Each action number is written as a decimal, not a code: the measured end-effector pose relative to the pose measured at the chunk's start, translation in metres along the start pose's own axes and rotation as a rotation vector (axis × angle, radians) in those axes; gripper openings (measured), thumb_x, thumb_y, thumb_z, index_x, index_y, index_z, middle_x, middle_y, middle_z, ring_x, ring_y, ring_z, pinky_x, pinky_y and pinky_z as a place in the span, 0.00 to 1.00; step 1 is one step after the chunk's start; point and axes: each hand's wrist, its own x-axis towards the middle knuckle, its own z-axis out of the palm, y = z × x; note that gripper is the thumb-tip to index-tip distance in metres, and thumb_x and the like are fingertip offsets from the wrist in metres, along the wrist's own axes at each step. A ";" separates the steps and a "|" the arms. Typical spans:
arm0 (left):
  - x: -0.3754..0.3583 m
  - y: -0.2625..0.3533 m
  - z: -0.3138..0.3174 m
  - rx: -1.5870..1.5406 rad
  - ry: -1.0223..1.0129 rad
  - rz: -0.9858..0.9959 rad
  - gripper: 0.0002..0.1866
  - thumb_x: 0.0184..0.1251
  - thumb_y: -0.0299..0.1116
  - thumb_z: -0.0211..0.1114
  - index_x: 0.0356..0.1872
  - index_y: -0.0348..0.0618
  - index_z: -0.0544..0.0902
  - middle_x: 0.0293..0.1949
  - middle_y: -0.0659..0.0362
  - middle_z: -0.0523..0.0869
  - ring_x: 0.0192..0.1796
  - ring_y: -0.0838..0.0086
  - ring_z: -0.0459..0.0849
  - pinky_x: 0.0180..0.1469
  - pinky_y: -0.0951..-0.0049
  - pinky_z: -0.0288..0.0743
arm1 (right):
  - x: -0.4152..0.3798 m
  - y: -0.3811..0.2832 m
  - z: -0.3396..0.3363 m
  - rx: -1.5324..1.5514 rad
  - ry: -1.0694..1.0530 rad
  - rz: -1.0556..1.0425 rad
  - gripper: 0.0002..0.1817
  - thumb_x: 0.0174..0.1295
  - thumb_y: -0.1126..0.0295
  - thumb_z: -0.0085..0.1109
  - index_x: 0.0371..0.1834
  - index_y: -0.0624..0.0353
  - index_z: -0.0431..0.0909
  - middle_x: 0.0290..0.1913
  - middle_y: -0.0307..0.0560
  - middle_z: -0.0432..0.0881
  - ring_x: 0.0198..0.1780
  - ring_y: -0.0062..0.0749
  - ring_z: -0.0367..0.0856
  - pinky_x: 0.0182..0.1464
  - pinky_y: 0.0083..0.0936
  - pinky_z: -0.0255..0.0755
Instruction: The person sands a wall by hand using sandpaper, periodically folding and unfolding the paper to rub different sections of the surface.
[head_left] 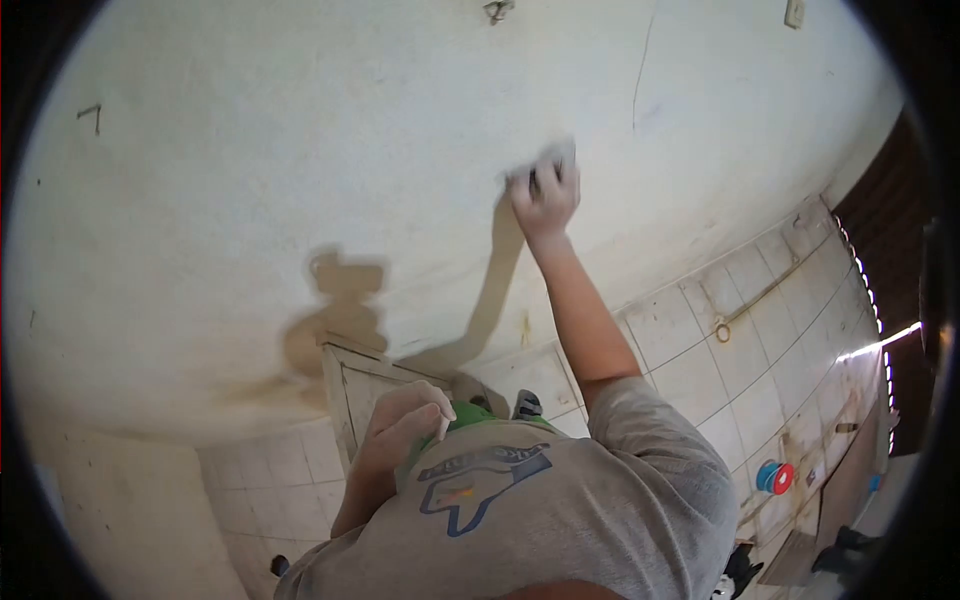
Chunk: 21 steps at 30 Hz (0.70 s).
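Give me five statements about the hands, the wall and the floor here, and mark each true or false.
1. The right hand is raised against the wall and clasps a small pale pad. True.
2. The left hand is also pressed against the wall. False: it is held low, near the chest, against a green object.
3. The floor is laid with pale tiles. True.
4. A blue and red spool lies on the floor at the right. True.
5. The person wears a black long-sleeved shirt. False: the T-shirt is grey, short-sleeved, with a printed design.
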 end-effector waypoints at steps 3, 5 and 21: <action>-0.020 -0.013 -0.003 0.003 0.056 -0.013 0.13 0.74 0.36 0.59 0.35 0.35 0.82 0.25 0.60 0.78 0.28 0.78 0.74 0.32 0.76 0.64 | -0.181 0.060 -0.044 -0.195 -0.682 0.260 0.11 0.61 0.60 0.67 0.37 0.55 0.83 0.55 0.62 0.80 0.48 0.60 0.81 0.50 0.47 0.78; -0.028 -0.026 -0.014 0.004 0.087 -0.004 0.10 0.75 0.31 0.57 0.38 0.36 0.83 0.26 0.62 0.79 0.31 0.81 0.75 0.35 0.78 0.66 | -0.305 0.101 -0.110 -0.414 -1.376 0.758 0.22 0.57 0.54 0.67 0.47 0.57 0.85 0.54 0.59 0.86 0.55 0.53 0.84 0.57 0.43 0.79; -0.098 -0.059 0.038 0.738 0.109 0.631 0.25 0.61 0.26 0.66 0.61 0.35 0.77 0.61 0.46 0.82 0.63 0.54 0.80 0.67 0.60 0.71 | -0.128 -0.171 -0.266 1.667 -1.346 1.127 0.10 0.55 0.68 0.62 0.34 0.63 0.85 0.35 0.49 0.84 0.38 0.35 0.80 0.42 0.30 0.73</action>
